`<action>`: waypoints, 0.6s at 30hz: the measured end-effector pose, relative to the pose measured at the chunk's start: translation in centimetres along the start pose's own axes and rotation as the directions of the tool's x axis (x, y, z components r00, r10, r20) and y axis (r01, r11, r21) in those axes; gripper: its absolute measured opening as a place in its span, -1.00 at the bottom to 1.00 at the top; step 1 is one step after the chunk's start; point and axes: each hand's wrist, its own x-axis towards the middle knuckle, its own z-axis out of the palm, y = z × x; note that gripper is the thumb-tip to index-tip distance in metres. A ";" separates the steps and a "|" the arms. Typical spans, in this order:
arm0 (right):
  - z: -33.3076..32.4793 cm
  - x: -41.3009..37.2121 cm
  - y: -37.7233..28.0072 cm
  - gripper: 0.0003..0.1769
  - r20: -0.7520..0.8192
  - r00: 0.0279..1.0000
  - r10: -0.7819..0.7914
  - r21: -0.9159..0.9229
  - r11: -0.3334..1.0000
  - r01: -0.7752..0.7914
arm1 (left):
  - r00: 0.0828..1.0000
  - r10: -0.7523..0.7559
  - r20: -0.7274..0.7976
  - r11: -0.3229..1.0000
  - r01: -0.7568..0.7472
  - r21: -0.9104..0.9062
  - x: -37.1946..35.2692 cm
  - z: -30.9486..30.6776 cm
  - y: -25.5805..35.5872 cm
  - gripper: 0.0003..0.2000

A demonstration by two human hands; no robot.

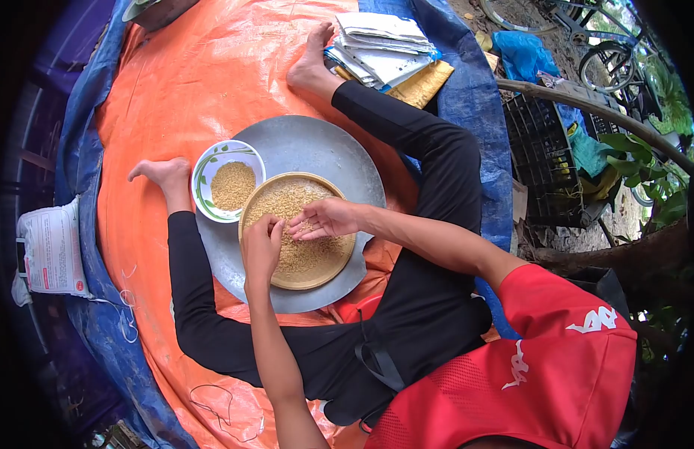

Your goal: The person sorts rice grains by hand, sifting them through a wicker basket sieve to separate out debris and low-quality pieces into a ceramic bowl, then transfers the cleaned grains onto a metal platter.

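Note:
My left hand (261, 243) hovers over a round tan tray (315, 285), its thumb and fingertips pinched together; what they hold, if anything, I cannot make out. Beside it, my right hand (324, 218) is turned palm up with the fingers stretched out, and its fingertips come close to the left ones. A layer of yellowish grain (287, 251) covers the tray's floor under both hands. Against the tray's upper left rim stands a white bowl (202, 196) with green leaf patterns, holding more grain (232, 185). Both vessels rest on a wide round metal platter (306, 138).
My outstretched legs frame the platter on an orange tarp (205, 82) with blue edges. Folded white sacks (380, 45) lie by one foot. A printed bag (55, 251) sits at the left edge. Black crates (537, 157), a long stick (609, 112) and bicycles (609, 63) are at the right.

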 end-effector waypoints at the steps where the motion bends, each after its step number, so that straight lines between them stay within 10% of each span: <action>1: 0.0 0.0 0.0 -0.54 -0.010 1.000 0.004 -0.014 1.000 -0.004 | 1.000 -0.012 0.003 0.999 0.012 -0.045 0.0 -0.1 -0.1 -0.86; 7: 0.1 -0.2 0.1 -0.53 -0.031 0.999 0.007 -0.028 1.000 -0.008 | 0.998 -0.028 0.054 0.990 0.035 -0.136 -0.1 -0.1 -0.7 -0.89; 10: -0.2 -0.1 -0.4 -0.51 -0.041 0.999 -0.020 0.044 0.999 0.022 | 1.000 -0.026 0.001 0.980 0.025 0.198 -0.4 -0.1 -1.1 -0.90; 18: -0.8 -0.5 -1.7 -0.50 -0.093 0.988 -0.124 0.050 0.990 0.129 | 0.984 -0.175 0.035 0.926 0.152 0.345 -0.5 -0.6 -2.1 -0.82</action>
